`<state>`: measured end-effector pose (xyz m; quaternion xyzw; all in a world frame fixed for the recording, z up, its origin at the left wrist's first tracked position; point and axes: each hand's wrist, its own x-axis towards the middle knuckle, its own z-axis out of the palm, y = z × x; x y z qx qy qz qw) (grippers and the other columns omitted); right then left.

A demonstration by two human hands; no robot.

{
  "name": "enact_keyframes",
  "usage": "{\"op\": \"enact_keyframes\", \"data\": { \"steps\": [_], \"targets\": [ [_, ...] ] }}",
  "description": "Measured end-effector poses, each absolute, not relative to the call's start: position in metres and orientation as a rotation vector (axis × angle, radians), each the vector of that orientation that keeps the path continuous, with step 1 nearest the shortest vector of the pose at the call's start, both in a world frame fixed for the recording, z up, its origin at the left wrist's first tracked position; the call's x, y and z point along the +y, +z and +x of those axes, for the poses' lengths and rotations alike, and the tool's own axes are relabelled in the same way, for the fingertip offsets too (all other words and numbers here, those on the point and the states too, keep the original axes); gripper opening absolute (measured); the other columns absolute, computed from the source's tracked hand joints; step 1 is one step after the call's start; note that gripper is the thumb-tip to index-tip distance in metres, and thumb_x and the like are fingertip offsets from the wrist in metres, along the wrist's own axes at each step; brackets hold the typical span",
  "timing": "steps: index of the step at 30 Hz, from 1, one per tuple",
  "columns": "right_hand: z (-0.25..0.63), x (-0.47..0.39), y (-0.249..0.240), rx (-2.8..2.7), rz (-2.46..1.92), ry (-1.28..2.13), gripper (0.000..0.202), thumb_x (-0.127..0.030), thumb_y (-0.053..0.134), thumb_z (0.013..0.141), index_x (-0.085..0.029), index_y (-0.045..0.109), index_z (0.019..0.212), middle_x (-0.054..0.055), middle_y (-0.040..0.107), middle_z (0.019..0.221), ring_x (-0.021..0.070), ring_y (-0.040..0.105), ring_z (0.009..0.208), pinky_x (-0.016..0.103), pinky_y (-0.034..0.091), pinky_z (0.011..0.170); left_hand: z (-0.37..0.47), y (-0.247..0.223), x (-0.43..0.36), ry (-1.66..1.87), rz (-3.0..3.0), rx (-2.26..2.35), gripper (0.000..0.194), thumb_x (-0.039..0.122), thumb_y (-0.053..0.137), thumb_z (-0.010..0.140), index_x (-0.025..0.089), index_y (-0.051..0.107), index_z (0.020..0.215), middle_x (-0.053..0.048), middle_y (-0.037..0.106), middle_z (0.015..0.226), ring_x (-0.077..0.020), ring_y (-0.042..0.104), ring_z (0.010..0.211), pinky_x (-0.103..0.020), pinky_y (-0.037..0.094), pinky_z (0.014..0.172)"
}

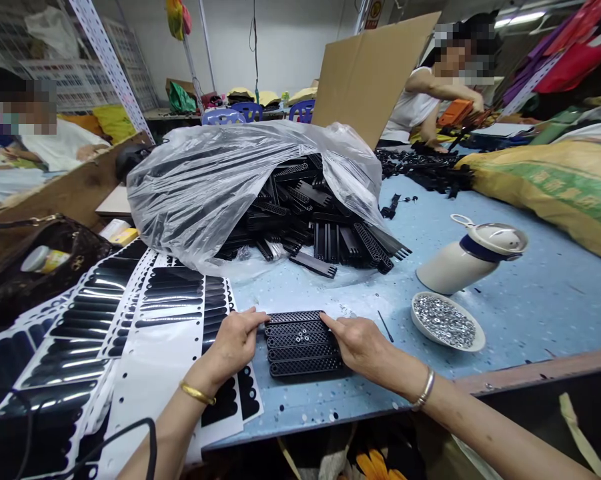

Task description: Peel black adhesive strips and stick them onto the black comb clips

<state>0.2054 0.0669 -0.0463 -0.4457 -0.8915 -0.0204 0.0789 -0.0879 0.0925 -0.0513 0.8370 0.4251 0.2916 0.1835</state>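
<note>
Fingers [254, 320] on both sides, meeting the row of black strips [305, 365] at its two ends! Sweeping from the left, a dark handbag [10, 283] sits well left of the row, and white sheets with black shapes [165, 347] spread nearer, on its left. Next, the left hand [230, 341]: forefinger stretched to the row's far left corner, the others loosely bent, and whether they grip, I cannot tell. Centre stage, the row lies flat on the blue table [540, 307], a few tiny silvery pieces [303, 336] on top, while behind it sprawls a clear plastic bag [195, 200] with loose strips [325, 240] at its mouth. On to the right hand [363, 341], forefinger extended on the row's far right corner, the rest curled by its right end, their hold unclear. Right of the row, a thin dark rod [385, 327], a white bowl [424, 331] of small metal bits [443, 320], a white bottle [455, 270] farther back, and, farthest off, a yellow sack [545, 180].
</note>
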Motion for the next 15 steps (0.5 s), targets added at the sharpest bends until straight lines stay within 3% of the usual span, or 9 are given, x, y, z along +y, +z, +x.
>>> {"op": "enact_keyframes", "data": {
  "steps": [6, 10, 15],
  "targets": [
    [0.205, 0.068, -0.044, -2.643, -1.338, 0.014, 0.051, 0.001, 0.038, 0.081, -0.002, 0.061, 0.126, 0.011, 0.071, 0.074, 0.0218, 0.067, 0.063, 0.032, 0.053, 0.060, -0.088, -0.050, 0.086, 0.691, 2.548, 1.212, 0.051, -0.002, 0.045, 0.078, 0.021, 0.068, 0.117, -0.010, 0.073, 0.119, -0.0339, 0.065, 0.115, -0.053, 0.057, 0.086],
    [0.204, 0.068, -0.036, -2.489, -1.338, 0.173, 0.042, -0.004, 0.039, 0.090, -0.009, 0.062, 0.124, 0.011, 0.073, 0.085, 0.0213, 0.069, 0.072, 0.032, 0.055, 0.067, -0.090, -0.047, 0.082, 0.770, 2.574, 1.254, 0.045, 0.003, 0.043, 0.084, 0.020, 0.064, 0.120, -0.014, 0.071, 0.121, -0.0313, 0.066, 0.116, -0.051, 0.057, 0.088],
    [0.196, 0.057, -0.025, -2.461, -1.246, 0.154, 0.040, -0.004, 0.036, 0.093, -0.010, 0.060, 0.124, 0.009, 0.070, 0.080, 0.0194, 0.065, 0.070, 0.030, 0.052, 0.066, -0.078, -0.041, 0.067, 0.786, 2.742, 1.153, 0.055, -0.003, 0.045, 0.075, 0.018, 0.063, 0.122, -0.018, 0.066, 0.128, -0.0419, 0.054, 0.127, -0.061, 0.050, 0.092]
  ]
}}
